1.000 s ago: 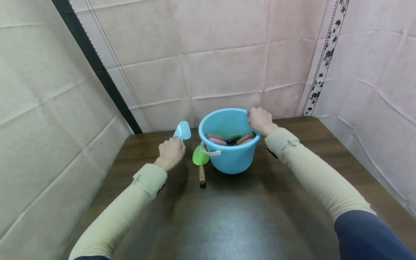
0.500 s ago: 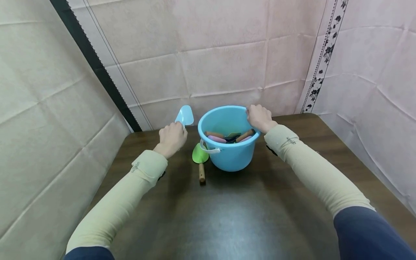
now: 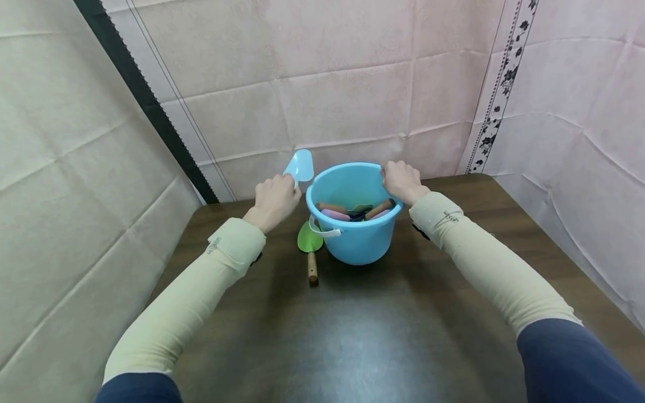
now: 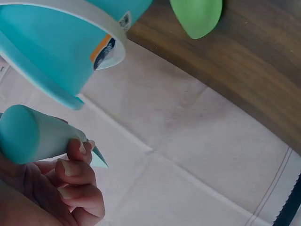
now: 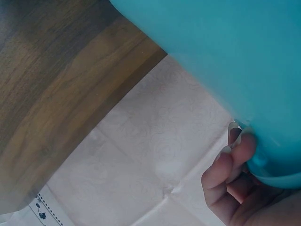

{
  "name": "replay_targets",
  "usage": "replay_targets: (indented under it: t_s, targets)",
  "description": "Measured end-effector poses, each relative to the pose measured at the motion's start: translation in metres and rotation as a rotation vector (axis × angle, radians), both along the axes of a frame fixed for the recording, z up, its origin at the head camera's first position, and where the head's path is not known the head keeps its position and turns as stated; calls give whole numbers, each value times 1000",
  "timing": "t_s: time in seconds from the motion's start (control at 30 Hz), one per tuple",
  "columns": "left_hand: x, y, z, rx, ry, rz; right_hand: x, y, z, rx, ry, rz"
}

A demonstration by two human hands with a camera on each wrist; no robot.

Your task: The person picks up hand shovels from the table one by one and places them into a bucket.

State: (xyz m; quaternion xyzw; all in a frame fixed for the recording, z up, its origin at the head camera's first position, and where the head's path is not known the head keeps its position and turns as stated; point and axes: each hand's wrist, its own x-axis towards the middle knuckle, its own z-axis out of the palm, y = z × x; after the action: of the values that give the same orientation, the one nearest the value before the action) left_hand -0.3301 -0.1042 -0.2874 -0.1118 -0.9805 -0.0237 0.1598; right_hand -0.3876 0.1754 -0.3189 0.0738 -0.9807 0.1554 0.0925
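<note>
My left hand (image 3: 275,202) grips a small light blue shovel (image 3: 300,164) by its handle, with the blade pointing up and away, just left of the bucket's rim. In the left wrist view the fingers curl round the shovel's thick pale handle (image 4: 49,134), which has a teal end. A light blue bucket (image 3: 360,246) stands on the table. My right hand (image 3: 401,182) holds its rim at the right, fingers curled over the edge in the right wrist view. Inside lie several tools (image 3: 380,209) with brown wooden and pink handles; their lower parts are hidden.
A green trowel (image 3: 309,237) with a wooden handle lies on the brown table (image 3: 322,336), left of the bucket and close to it. The bucket's white bail (image 3: 325,232) hangs down at its left front. Pale cloth (image 3: 347,101) hangs behind the table and along both sides.
My left hand has lifted the blue shovel and moved it right, closer to the bucket's rim. My right hand has kept its hold on the rim.
</note>
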Motion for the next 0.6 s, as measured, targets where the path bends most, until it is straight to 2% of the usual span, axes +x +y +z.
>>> replay_targets:
  t_s: [0.33,0.6]
  targets:
    - [-2,31,16,-79,-70,-85,0,0,1,1,11,5]
    - [-3,57,22,-140,-172,-132,0,-1,0,8,8,0]
